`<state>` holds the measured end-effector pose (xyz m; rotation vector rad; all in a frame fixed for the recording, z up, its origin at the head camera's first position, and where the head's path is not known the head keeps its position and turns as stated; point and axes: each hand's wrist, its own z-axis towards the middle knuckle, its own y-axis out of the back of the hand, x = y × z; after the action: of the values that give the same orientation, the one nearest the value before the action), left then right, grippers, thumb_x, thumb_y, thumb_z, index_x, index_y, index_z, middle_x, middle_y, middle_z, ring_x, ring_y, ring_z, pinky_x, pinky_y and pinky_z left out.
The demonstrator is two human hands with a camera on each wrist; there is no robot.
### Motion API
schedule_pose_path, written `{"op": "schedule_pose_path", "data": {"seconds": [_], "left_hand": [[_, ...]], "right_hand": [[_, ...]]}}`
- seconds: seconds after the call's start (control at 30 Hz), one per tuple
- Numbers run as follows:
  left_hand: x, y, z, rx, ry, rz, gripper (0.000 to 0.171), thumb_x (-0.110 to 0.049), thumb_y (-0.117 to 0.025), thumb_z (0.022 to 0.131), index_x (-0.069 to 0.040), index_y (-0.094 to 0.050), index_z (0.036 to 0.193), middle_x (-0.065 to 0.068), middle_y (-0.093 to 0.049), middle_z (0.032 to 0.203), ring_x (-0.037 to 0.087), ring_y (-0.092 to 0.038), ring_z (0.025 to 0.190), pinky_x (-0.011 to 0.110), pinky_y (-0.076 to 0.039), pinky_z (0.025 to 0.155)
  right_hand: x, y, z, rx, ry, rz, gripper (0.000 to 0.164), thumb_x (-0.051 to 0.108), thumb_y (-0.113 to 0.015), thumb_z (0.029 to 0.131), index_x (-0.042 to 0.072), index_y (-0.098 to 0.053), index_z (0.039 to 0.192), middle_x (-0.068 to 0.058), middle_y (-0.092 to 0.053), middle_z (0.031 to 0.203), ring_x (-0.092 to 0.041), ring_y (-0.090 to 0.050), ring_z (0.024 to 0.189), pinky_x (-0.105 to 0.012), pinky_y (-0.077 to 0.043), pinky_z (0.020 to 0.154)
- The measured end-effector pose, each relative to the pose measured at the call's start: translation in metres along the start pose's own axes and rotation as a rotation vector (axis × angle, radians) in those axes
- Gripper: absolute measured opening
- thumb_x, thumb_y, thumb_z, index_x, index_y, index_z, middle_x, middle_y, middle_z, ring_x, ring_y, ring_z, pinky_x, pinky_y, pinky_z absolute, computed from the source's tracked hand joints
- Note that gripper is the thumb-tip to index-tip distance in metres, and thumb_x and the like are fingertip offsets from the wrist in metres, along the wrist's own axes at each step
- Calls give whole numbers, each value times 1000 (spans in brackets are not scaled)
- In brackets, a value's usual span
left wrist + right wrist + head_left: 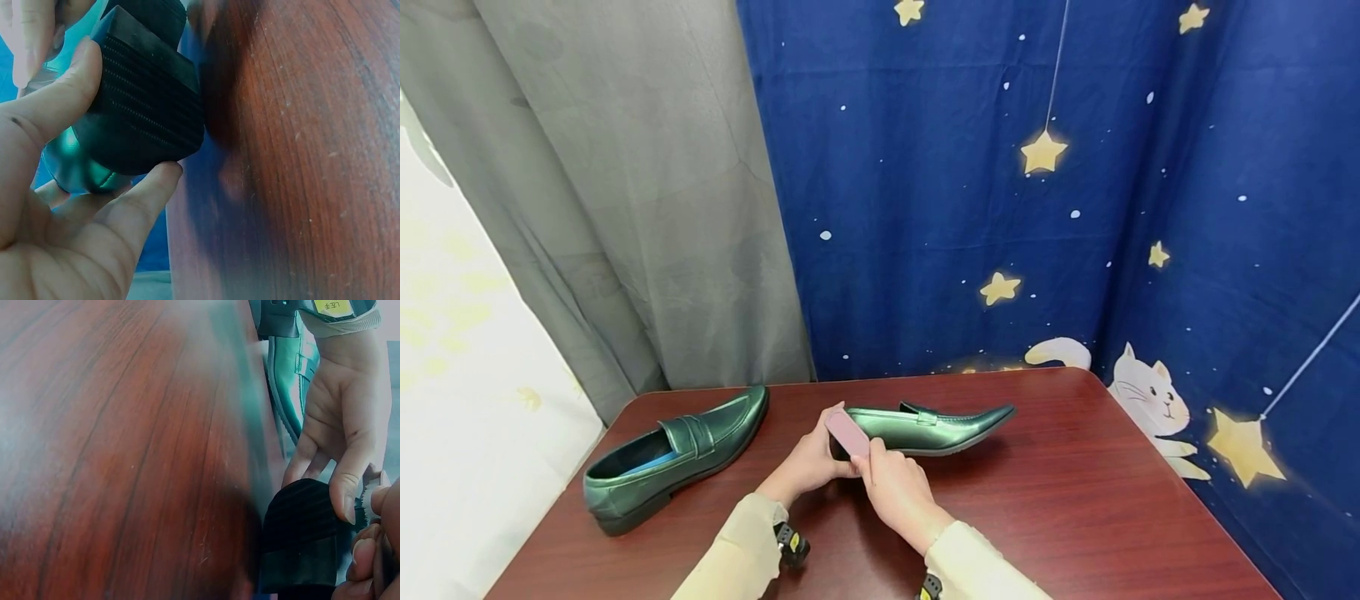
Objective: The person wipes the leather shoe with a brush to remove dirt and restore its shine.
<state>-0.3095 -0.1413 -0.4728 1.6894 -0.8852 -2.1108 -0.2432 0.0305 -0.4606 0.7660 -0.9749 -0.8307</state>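
Observation:
A metallic green loafer [917, 432] is on the table, toe toward the right. My left hand [808, 462] grips it around the heel end, thumb and fingers on either side of the black ridged heel [147, 100] in the left wrist view. My right hand [898, 492] holds a small brush with a pink back [848, 433] against the rear of the shoe. Its pale bristles [370, 501] show in the right wrist view, partly covered by fingers. The matching green loafer [703, 458], with a blue insole inside, rests on the table to the left.
The reddish-brown wooden table [1075, 500] has a rounded far right corner. Behind it hang a grey curtain [662, 208] and a blue star-patterned curtain [925, 208]. A black wrist camera [792, 543] sits by the left sleeve.

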Motion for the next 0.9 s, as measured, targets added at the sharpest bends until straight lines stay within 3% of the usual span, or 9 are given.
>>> {"op": "schedule_pose_path", "data": {"seconds": [0.23,0.5,0.77,0.9], "left_hand": [[-1,-1,0,-2,1,-49,117,-24,-97,65,-13,-26,158,17,-62,138,26,-62,121,53,-44,108],[-1,0,0,21,-4,-73,118,-21,-97,66,-12,-25,158,18,-56,147,15,-61,86,38,-49,89],[-2,-1,0,26,0,-117,116,-19,-96,68,-9,-24,158,20,-51,151,22,-67,110,45,-53,96],[-3,-1,0,24,13,-130,115,-18,-95,68,-9,-24,158,20,-50,151,25,-68,112,47,-53,98]], "right_hand": [[-4,-2,-1,-32,-13,-52,31,37,-56,103,10,-52,89,-13,-64,68,-30,-64,57,-39,-42,45],[-11,-3,-4,-38,-22,-67,30,38,-56,103,11,-52,89,-11,-63,67,-29,-63,57,-39,-41,44],[-16,2,-6,-46,-29,-75,31,38,-57,102,11,-52,90,-10,-62,65,-29,-62,53,-38,-40,43],[-21,6,-8,-49,-37,-68,32,39,-56,103,11,-51,89,-10,-62,65,-29,-61,53,-38,-40,44]]}}
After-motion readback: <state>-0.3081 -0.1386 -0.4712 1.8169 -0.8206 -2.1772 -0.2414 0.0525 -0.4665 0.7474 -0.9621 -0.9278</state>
